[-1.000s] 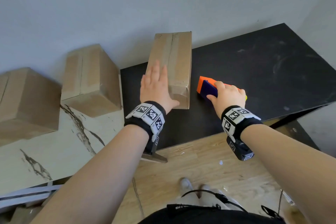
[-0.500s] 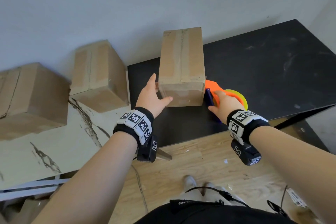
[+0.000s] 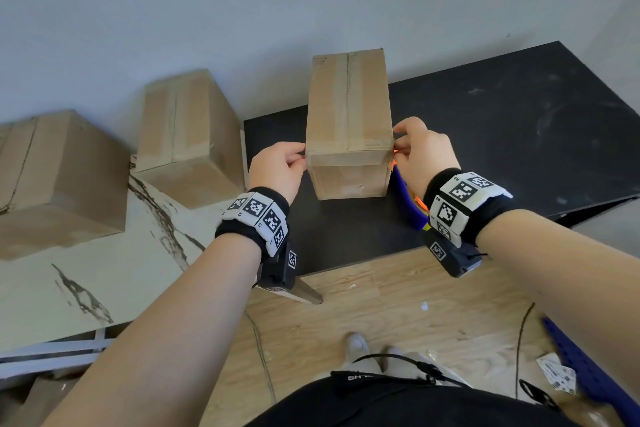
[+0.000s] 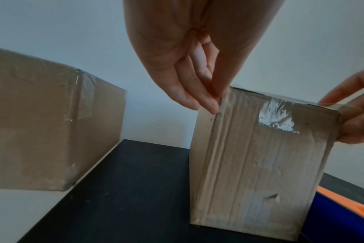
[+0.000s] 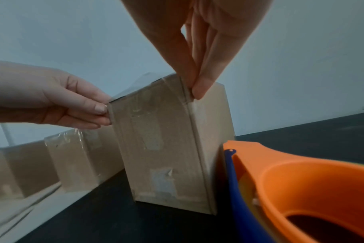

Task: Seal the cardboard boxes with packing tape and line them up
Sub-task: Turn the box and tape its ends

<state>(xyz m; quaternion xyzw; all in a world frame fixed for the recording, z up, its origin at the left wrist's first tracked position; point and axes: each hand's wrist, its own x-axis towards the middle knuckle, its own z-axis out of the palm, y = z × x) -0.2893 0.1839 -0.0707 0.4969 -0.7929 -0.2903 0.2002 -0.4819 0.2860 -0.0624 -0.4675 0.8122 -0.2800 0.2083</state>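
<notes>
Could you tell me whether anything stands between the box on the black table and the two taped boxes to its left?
Nothing visible does: only bare black table separates the held box from the nearest taped box.

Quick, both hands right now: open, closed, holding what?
Left hand: fingers pinch the near top-left corner of the box.
Right hand: fingers pinch the box's near top-right corner; tape dispenser lies released beside it.

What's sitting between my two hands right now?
Only the upright cardboard box: the left hand and right hand pinch its near top corners, seen in the head view.
</notes>
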